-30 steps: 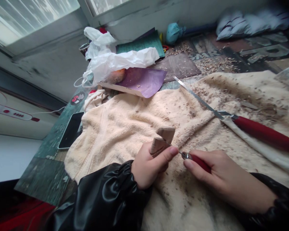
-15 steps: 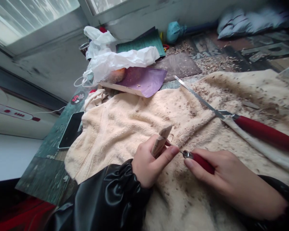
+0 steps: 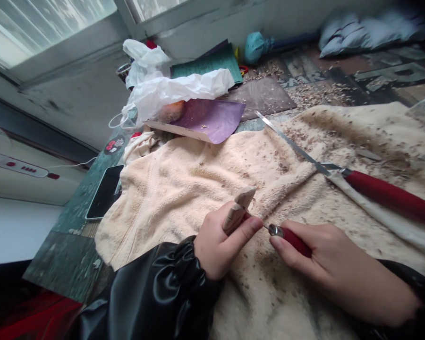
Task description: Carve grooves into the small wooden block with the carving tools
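Observation:
My left hand (image 3: 221, 241) is closed around a small piece of carved wood (image 3: 234, 216), whose pale upper end sticks up past the fingers. In my right hand (image 3: 318, 252) is a carving knife (image 3: 293, 241) with a red handle and a metal collar. Its thin blade runs left to the wood, close to my left thumb; the tip is hidden behind the fingers and wood. Both hands are above a cream towel (image 3: 170, 184) strewn with wood shavings.
A saw-like tool with a red handle (image 3: 393, 196) lies on the towel at right. Behind are a purple sheet (image 3: 212, 120), a white plastic bag (image 3: 184, 87) and shavings (image 3: 315, 92). A phone (image 3: 104, 192) lies at the table's left side.
The wood has tilted slightly in my left hand. My right hand and the knife have shifted a little to the left.

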A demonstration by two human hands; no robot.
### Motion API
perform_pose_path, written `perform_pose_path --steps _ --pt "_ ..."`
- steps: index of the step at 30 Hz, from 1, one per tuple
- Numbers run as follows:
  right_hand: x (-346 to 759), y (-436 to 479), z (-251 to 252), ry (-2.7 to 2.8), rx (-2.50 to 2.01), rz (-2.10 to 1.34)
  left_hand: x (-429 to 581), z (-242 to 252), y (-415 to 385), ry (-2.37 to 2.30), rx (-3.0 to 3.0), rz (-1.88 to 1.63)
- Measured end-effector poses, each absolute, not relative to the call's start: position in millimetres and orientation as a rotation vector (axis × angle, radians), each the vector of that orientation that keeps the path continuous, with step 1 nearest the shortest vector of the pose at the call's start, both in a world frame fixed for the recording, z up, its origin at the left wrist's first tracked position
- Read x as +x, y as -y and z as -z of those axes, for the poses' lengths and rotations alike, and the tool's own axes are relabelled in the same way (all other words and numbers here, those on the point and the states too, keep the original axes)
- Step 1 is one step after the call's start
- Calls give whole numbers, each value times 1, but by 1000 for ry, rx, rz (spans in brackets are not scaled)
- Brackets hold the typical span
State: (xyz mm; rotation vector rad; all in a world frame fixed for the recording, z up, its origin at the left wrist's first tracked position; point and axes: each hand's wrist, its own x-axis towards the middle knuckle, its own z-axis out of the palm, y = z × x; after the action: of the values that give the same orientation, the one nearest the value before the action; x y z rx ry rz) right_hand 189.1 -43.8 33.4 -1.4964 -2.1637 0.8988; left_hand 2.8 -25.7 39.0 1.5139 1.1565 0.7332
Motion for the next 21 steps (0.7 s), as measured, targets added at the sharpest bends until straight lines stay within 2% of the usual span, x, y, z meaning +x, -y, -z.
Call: perform_pose_path --steps 5,12,17,21 --pt "190 45 -31 2171 -1508 -853 3 -38 25 -1151 1477 -714" --pt "188 43 -34 2164 -1525 -1094 4 -40 25 -1153 1443 -718" --pt "189 44 -33 2157 -1555 -978 3 -42 24 -1154 1468 -698" --pt "191 42 -35 2155 -1555 -1118 3 -42 23 -1140 1471 -681"
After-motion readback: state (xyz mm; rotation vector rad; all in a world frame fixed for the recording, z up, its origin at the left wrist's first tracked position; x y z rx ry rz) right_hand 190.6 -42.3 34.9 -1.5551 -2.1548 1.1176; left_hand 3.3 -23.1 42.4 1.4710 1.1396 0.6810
